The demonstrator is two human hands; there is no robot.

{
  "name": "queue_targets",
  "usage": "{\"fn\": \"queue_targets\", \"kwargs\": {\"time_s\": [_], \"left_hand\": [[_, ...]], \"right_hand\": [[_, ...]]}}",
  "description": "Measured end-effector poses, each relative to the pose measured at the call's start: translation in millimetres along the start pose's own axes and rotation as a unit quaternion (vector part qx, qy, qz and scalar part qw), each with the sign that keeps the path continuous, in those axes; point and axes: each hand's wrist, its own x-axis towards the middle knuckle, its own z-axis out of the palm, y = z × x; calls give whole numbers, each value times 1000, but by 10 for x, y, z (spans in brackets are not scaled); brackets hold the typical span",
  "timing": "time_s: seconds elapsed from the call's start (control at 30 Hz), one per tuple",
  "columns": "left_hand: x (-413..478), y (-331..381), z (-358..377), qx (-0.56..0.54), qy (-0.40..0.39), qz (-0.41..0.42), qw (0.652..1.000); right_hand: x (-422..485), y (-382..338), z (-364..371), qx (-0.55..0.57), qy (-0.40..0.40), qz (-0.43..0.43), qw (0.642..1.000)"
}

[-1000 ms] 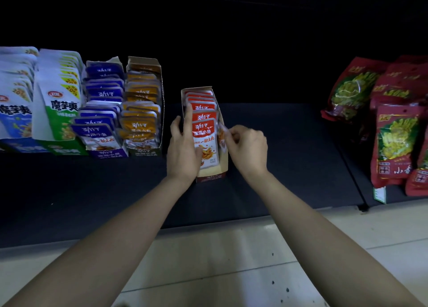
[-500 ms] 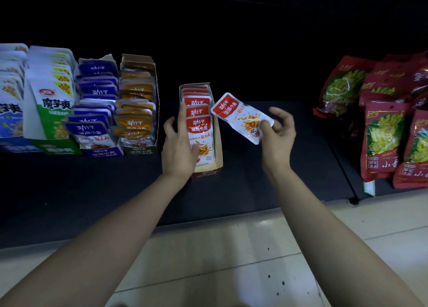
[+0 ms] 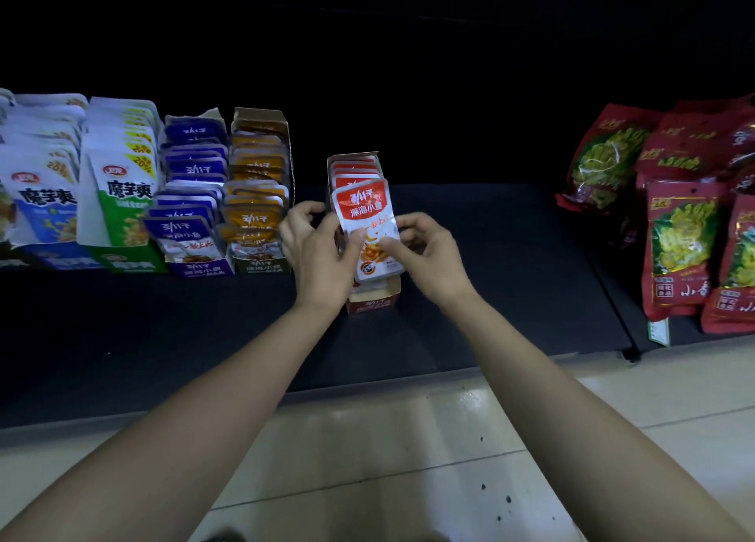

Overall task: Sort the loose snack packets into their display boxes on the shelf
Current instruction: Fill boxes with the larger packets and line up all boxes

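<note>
We've got the red packet (image 3: 365, 218) pinched from both sides, left hand (image 3: 318, 251) gripping one edge and right hand (image 3: 429, 255) the other, upright just above the front of the red display box (image 3: 374, 302). That box holds a row of matching packets (image 3: 353, 173). Left of it, the orange box (image 3: 263, 267) and blue box (image 3: 200, 269) stand packed on the shelf (image 3: 490, 276).

Both hands (image 3: 316, 255) (image 3: 433, 255) curled, close together

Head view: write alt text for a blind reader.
The left hand and right hand hold a red packet over its display box on a dark shelf. Left of it stand a blue box and an orange box; right, red bags.
</note>
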Motion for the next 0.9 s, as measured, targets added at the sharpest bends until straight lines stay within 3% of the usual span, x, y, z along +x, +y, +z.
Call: {"fn": "queue_targets", "kwargs": {"time_s": [0.2,0.4,0.73,0.9], "left_hand": [[-141,-65,4,-17,-32,-6,999],[-254,-40,-22,-32,-110,-11,993],[-292,-32,10,-19,-125,-17,992],[-293,-48,3,-21,-125,-28,992]], "right_hand": [[132,216,158,-207,69,7,976],[128,227,254,-226,117,14,967],[54,324,147,-210,21,72,975],[115,236,84,-290,21,-90,953]]}}
